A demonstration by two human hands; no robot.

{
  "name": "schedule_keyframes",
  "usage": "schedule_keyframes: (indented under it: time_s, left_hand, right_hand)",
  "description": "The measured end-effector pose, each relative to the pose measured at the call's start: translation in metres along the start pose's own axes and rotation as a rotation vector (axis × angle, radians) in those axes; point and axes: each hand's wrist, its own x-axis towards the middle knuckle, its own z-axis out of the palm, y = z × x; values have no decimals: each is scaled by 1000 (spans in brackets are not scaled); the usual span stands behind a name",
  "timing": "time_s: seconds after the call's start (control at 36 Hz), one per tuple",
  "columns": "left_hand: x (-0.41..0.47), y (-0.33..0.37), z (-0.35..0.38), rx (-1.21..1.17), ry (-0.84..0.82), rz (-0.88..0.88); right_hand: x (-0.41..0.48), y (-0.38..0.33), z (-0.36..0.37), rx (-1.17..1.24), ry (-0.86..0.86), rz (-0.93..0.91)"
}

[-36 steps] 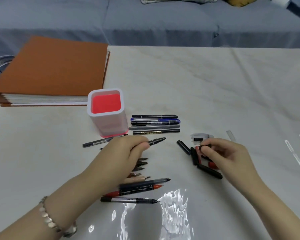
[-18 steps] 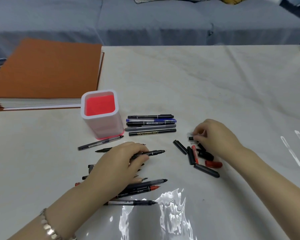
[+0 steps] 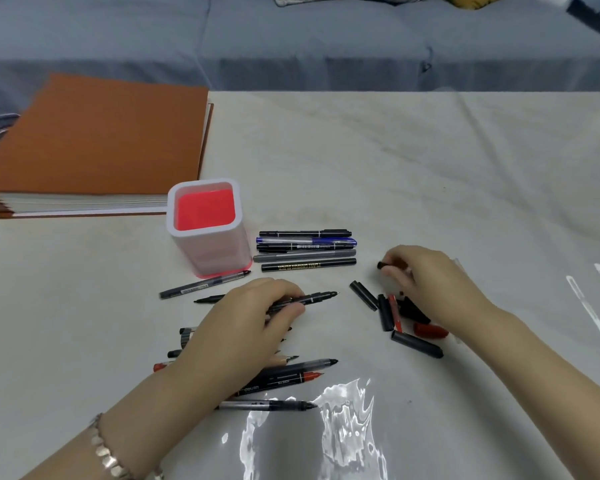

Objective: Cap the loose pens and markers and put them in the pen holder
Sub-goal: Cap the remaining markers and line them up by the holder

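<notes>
My left hand point(image 3: 246, 317) grips an uncapped thin black pen point(image 3: 312, 298), its tip pointing right just above the table. My right hand point(image 3: 426, 282) pinches a small black cap point(image 3: 383, 265) at its fingertips, to the right of the pen. Below that hand lies a cluster of loose caps point(image 3: 392, 313), black and red. Several uncapped pens point(image 3: 291, 374) lie under and in front of my left hand. The white pen holder point(image 3: 208, 258) with a red inside stands upright and holds nothing. A row of capped pens point(image 3: 307, 250) lies just right of it.
A thick orange binder point(image 3: 94, 140) lies at the back left of the white table point(image 3: 430, 161). One more pen point(image 3: 201, 285) lies in front of the holder. Glare shows on the table's near part. A grey sofa runs behind the table.
My right hand left the cap pile, moved up and back, and now pinches a small black cap. My left hand keeps the thin black pen, lowered a little toward the table.
</notes>
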Motion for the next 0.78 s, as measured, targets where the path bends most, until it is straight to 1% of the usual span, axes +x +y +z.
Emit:
schedule_keyframes:
  time_s: [0.06, 0.11, 0.22, 0.28, 0.36, 0.53, 0.72, 0.78]
  left_hand:
    - [0, 0, 0, -23, -3, 4]
    - [0, 1, 0, -54, -4, 11]
    - [-2, 3, -2, -34, 3, 58]
    - [-3, 4, -3, -35, 7, 72]
    - [-3, 7, -3, -51, 15, 81]
    - [-4, 8, -5, 7, 49, 123]
    - [-6, 15, -5, -83, -13, 95]
    - [-6, 16, -3, -85, 2, 118]
  right_hand:
    - [-10, -10, -6, 244, 34, 12]
    - [-22, -19, -10, 424, 57, 18]
    - [-39, -32, -10, 637, 56, 27]
    - [-44, -38, -8, 706, 63, 21]
    - [-48, -45, -6, 742, 58, -3]
    - [-50, -55, -2, 739, 43, -28]
    - [-52, -64, -3, 699, 55, -100]
    - [-52, -66, -4, 700, 53, -120]
